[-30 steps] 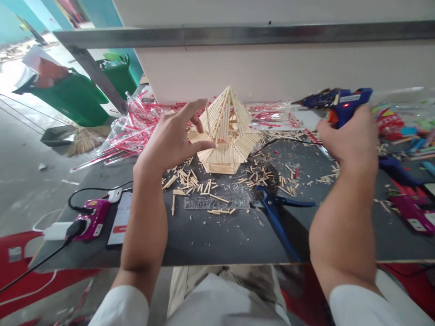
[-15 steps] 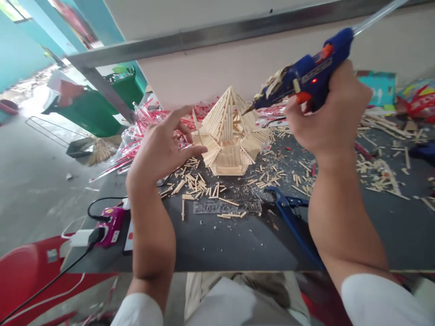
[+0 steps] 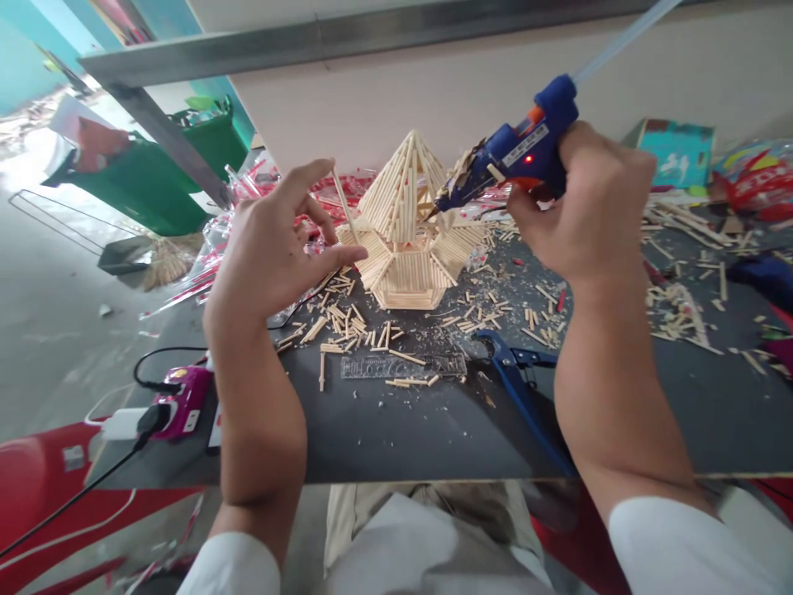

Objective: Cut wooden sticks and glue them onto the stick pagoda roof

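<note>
A small pavilion model (image 3: 405,194) made of thin wooden sticks stands on the dark table, with a pointed roof over a wider flared tier. To its left, my left hand (image 3: 282,235) holds a single wooden stick (image 3: 343,198) by its ends between thumb and index finger. My right hand (image 3: 595,198) is wrapped round a blue hot glue gun (image 3: 514,153) with its red light on. The nozzle points down and left at the right side of the roof, close to its opening; whether it touches I cannot tell. A clear glue stick (image 3: 625,37) sticks out of the gun's back.
In front of the model lie short stick pieces (image 3: 338,322), a clear ruler (image 3: 402,366) and a blue-handled cutter (image 3: 526,397). A purple power adapter (image 3: 186,401) sits at the table's left edge. Red-and-clear plastic packaging (image 3: 216,235) is heaped behind; a green bin (image 3: 133,186) stands beyond.
The glue gun has moved left and down, its nozzle lower along the roof's right side. My left hand still holds the stick, and the whole view has shifted slightly.
</note>
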Tool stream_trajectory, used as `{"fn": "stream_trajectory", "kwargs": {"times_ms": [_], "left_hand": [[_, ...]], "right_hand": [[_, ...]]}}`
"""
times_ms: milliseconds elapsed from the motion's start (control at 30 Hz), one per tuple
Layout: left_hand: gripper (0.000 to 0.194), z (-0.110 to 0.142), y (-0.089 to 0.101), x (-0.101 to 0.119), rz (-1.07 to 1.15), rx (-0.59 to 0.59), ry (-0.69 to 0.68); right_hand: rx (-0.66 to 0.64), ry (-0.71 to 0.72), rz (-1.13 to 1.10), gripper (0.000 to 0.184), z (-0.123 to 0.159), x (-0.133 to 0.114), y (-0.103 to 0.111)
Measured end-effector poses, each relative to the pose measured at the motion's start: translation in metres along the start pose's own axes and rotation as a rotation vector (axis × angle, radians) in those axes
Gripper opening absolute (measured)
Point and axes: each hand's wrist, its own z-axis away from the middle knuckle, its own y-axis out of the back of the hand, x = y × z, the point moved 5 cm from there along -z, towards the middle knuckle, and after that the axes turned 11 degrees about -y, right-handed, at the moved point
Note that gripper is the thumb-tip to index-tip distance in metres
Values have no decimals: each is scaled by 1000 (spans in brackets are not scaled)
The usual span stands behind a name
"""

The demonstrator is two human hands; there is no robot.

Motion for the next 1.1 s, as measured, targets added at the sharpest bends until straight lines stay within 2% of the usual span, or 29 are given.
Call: {"fn": "stream_trajectory", "kwargs": {"times_ms": [267,533,867,1100], "left_hand": [[77,-5,-1,4,0,9,99],[83,-8,-4,5,-34,45,46],[85,-9,-3,8,-58,15,54],[81,-9,-4,6,-84,1,59]], "right_hand": [[44,42,115,23,-2,1,-5],[49,90,129,33,-4,-3,-8],[42,97,132,33,-3,-6,-8],[45,70,145,41,-3,-6,-8]]}}
